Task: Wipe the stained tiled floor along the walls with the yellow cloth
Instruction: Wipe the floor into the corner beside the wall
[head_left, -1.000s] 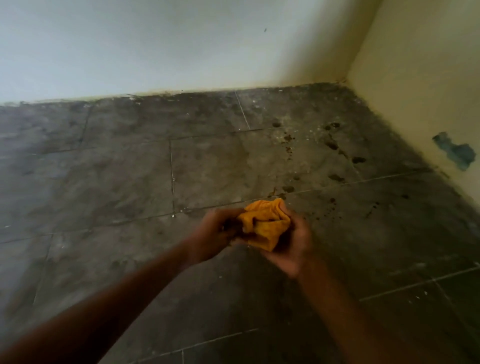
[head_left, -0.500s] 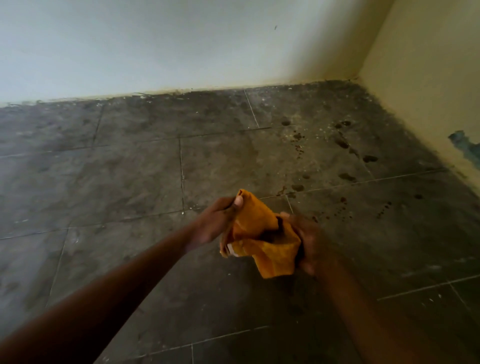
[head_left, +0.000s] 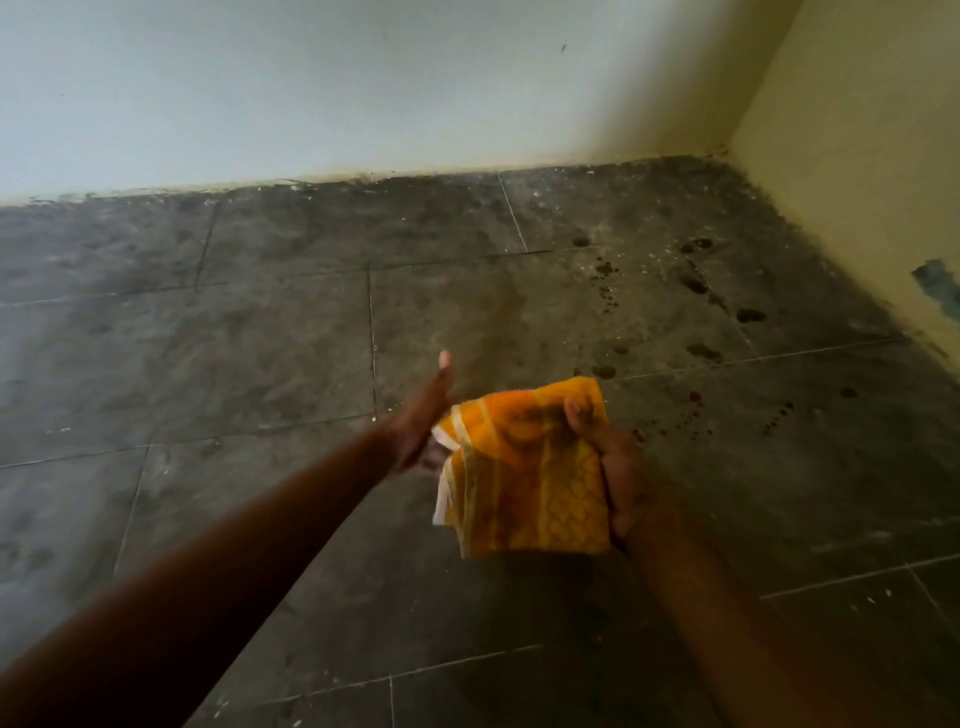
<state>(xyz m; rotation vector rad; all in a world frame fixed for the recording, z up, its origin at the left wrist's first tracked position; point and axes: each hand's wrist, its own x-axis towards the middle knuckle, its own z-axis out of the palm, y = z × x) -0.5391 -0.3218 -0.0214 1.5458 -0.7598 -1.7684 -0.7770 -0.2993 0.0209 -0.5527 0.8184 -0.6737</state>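
The right hand (head_left: 618, 467) grips the yellow cloth (head_left: 524, 467) up above the floor (head_left: 260, 338); the left hand (head_left: 423, 421), fingers straight, touches its edge. Getting ready: next, press it down on the dark spots (head_left: 698, 351) just past the cloth

Both my bare forearms reach forward from the lower corners, converging toward the middle. My left hand (head_left: 423, 423) is turned edge-on, thumb stretched up and away, the fingers straight as far as I can see; their tips are hidden behind the yellow cloth (head_left: 524, 467), at its left edge. My right hand (head_left: 618, 478) grips the cloth from the right side, thumb pressed over the top corner, the other fingers tucked out of sight behind it.
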